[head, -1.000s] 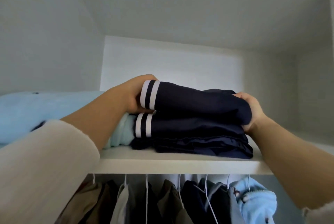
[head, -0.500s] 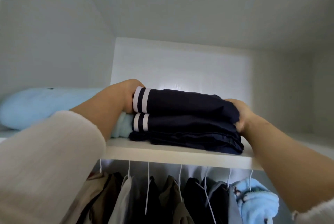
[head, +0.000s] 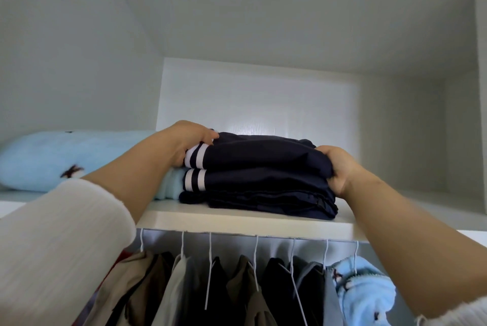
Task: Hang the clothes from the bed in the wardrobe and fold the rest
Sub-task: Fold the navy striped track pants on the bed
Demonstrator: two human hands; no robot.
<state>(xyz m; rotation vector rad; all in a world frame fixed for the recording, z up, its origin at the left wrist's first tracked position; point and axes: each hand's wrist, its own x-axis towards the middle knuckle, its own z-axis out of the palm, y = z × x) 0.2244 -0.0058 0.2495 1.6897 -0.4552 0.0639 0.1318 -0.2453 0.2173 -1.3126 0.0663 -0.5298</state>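
Observation:
A stack of folded navy clothes (head: pixel 258 175) with white stripes at the left end lies on the white wardrobe shelf (head: pixel 237 221). My left hand (head: pixel 184 141) grips the striped left end of the top fold, fingers curled over it. At the stack's right end, my right hand (head: pixel 340 167) holds the upper folds with fingers wrapped around the edge. Both sleeves are cream knit.
A light blue fleece garment (head: pixel 52 159) lies on the shelf to the left, touching the stack. Below the shelf, several clothes on white hangers (head: pixel 254 260) fill the rail, including a light blue fleece piece (head: pixel 366 296) at right. The shelf's right part is bare.
The stack has slid further back on the shelf. My left hand's fingers have moved up over the top of the striped end.

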